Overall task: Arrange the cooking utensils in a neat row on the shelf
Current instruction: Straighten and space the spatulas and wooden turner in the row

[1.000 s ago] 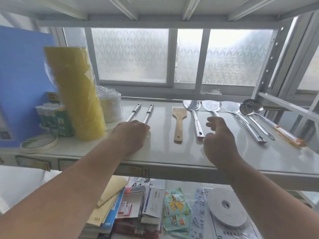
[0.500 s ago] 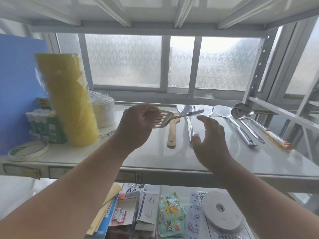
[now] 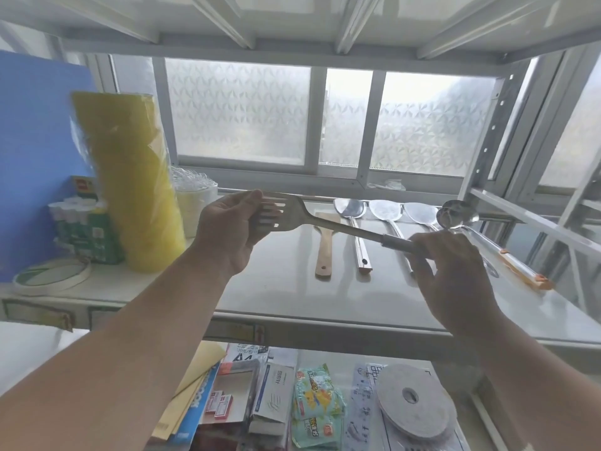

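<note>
Both hands held one slotted spatula (image 3: pixel 292 219) in the air above the shelf (image 3: pixel 279 288): the left hand (image 3: pixel 231 229) pinched the slotted blade between thumb and fingers, and the right hand (image 3: pixel 452 275) curled around the end of the round metal handle. Its long axis ran nearly crosswise, from the blade at upper left down to the handle at lower right, so it lay across the line of the utensils below instead of along it. Those lay side by side on the shelf with heads toward the window and handles toward the person: a wooden spatula (image 3: pixel 323 245), then a metal turner (image 3: pixel 356 236), then more skimmers and ladles partly hidden behind the right hand. Bare shelf showed left of the wooden spatula, directly under the blade and nearer the left hand, which looked the likely slot. To match the row, the spatula would probably need turning until the blade pointed at the window and the handle came toward the shelf's front edge. A yellow wrapped roll (image 3: pixel 130 177) stood just left of that gap.
</note>
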